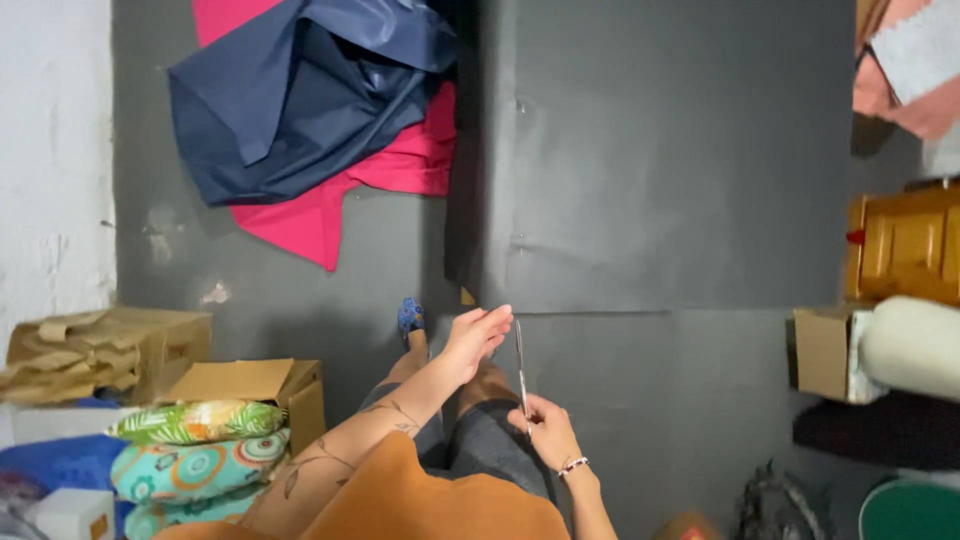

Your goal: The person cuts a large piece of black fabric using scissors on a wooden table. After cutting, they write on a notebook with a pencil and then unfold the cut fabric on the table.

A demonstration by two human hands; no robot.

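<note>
My left hand (478, 335) is stretched out in front of me with its fingers extended and holds nothing; it hovers near the corner of a large dark grey sheet (660, 150) spread on the floor. My right hand (548, 430), with a beaded bracelet at the wrist, grips the lower end of a long thin metal tool (520, 365) that points away from me; it looks like closed scissors, but I cannot tell for sure. The tool's tip is just right of my left fingers. Below are my grey trousers and a blue shoe (410, 316).
Navy fabric (300, 90) lies crumpled over pink fabric (310, 220) at the upper left. Cardboard boxes (250, 385) and patterned cushions (195, 445) crowd the left. On the right are a wooden cabinet (905, 245), a small box (822, 352) and a cream roll (910, 345).
</note>
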